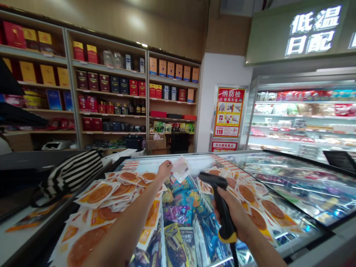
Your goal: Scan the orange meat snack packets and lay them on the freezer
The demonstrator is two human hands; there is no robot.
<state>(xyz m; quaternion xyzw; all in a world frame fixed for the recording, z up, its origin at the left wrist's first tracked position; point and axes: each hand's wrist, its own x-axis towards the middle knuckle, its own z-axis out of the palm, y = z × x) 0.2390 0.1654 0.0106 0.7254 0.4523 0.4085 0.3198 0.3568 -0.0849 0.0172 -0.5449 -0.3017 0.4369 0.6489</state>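
Observation:
My left hand (165,170) pinches the edge of a flat, clear-and-white packet (181,169), held up over the chest freezer. My right hand (232,207) is wrapped round the grip of a black and yellow barcode scanner (219,200), whose head points left toward the packet. A cord runs down from the scanner's handle. On the left, below my forearm, lies a pile of packets with round orange-brown patties (96,193). More such packets (247,193) lie to the right, beyond the scanner. Colourful frozen packs (178,215) fill the freezer between the two piles.
A black-and-white striped bag (75,170) sits on the counter at left. Glass freezer lids (292,178) extend to the right. Shelves of boxed bottles (111,85) line the back wall, and a lit refrigerated display (306,122) stands at far right.

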